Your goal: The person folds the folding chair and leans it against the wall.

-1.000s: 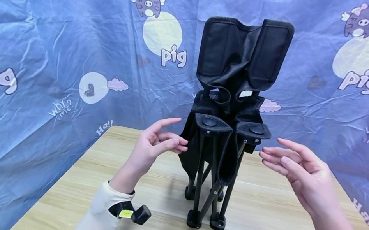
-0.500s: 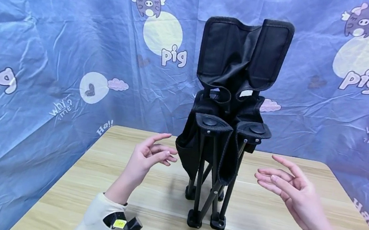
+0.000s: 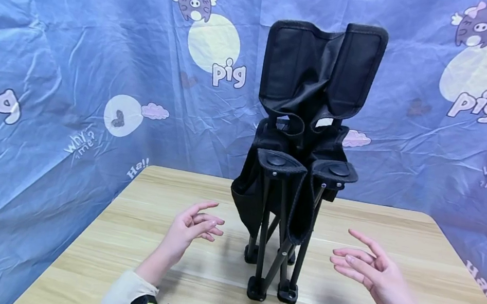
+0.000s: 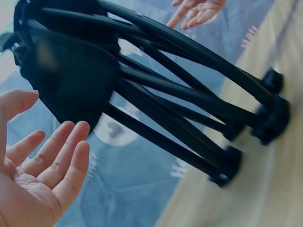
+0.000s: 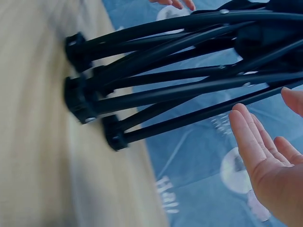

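Both hands have dropped lower and drawn back from the folded camping chair (image 3: 304, 155), which stands upright on the wooden table (image 3: 394, 277). Left hand (image 3: 193, 225) and right hand (image 3: 366, 273) hover empty, fingers loosely spread, flanking its legs; letting go looks complete, so regrasping would mean reaching in again.

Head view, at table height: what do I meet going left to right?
Left hand → folded chair, standing upright on the table → right hand. Both hands are apart from the chair, holding nothing.
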Action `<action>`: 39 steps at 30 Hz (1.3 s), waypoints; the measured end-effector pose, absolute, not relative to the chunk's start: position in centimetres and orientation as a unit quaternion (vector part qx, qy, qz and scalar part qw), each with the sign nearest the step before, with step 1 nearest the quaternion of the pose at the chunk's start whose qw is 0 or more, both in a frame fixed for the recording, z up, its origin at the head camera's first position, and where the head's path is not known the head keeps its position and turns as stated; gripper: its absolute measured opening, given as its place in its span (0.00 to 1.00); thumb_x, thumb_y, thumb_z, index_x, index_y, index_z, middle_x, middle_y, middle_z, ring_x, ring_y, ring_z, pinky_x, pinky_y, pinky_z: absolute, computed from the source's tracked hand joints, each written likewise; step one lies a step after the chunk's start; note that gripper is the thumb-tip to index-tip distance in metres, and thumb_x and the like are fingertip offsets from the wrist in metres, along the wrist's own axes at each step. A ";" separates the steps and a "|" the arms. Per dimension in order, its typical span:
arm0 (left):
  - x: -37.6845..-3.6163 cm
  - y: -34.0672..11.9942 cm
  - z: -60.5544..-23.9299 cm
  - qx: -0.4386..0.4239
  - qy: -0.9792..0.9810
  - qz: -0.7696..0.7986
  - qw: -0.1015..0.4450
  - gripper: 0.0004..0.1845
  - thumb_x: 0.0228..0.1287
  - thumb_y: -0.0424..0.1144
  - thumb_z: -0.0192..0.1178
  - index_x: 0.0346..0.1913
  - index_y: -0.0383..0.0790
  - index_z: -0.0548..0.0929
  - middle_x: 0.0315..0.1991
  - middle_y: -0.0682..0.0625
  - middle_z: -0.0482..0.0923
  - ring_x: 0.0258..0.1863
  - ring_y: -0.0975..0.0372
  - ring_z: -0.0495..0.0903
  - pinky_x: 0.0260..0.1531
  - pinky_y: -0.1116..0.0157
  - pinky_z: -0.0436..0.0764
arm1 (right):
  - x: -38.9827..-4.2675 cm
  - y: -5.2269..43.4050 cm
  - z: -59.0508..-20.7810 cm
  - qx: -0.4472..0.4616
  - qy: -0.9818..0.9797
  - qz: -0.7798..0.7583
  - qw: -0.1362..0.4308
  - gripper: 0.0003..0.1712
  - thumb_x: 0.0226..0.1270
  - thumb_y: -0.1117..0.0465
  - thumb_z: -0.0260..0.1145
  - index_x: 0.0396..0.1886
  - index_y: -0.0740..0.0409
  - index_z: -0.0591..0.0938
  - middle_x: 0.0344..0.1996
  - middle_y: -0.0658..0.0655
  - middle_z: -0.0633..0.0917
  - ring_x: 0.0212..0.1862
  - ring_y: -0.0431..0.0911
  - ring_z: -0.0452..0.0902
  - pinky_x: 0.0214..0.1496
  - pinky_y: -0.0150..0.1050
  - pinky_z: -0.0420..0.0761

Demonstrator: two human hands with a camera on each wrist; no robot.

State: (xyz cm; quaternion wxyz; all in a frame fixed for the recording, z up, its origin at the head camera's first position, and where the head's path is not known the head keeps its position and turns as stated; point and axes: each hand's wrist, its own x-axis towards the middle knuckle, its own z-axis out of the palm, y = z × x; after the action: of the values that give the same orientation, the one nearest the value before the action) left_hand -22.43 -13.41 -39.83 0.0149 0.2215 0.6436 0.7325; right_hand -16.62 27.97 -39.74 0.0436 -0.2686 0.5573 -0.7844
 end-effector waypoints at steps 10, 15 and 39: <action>-22.6 -13.7 -43.7 0.167 0.658 0.729 0.090 0.29 0.69 0.31 0.59 0.68 0.23 0.64 0.51 0.31 0.81 0.37 0.59 0.88 0.34 0.65 0.86 | -16.8 27.6 -43.3 -0.226 0.556 -0.795 0.090 0.35 0.74 0.80 0.47 0.69 0.41 0.70 0.51 0.61 0.84 0.51 0.54 0.84 0.55 0.47 0.82; -22.6 -13.2 -45.3 0.152 0.667 0.720 0.117 0.31 0.68 0.31 0.58 0.70 0.25 0.62 0.57 0.26 0.75 0.42 0.48 0.86 0.36 0.61 0.86 | -16.7 27.1 -45.0 -0.210 0.572 -0.785 0.112 0.34 0.74 0.77 0.49 0.68 0.37 0.70 0.53 0.57 0.84 0.50 0.53 0.84 0.55 0.47 0.82; -21.3 -9.4 -49.2 0.145 0.646 0.714 0.230 0.35 0.60 0.28 0.63 0.70 0.27 0.63 0.54 0.38 0.79 0.37 0.52 0.86 0.28 0.65 0.86 | -15.9 24.3 -49.1 -0.125 0.601 -0.764 0.200 0.39 0.64 0.75 0.63 0.72 0.47 0.63 0.56 0.55 0.77 0.48 0.57 0.84 0.54 0.53 0.82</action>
State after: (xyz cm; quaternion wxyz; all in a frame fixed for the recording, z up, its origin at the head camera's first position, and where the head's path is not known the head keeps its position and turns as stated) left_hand -21.31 -9.42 -49.17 0.2296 0.1450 0.6458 0.7136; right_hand -15.95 24.27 -49.13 0.1998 -0.1248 0.6008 -0.7639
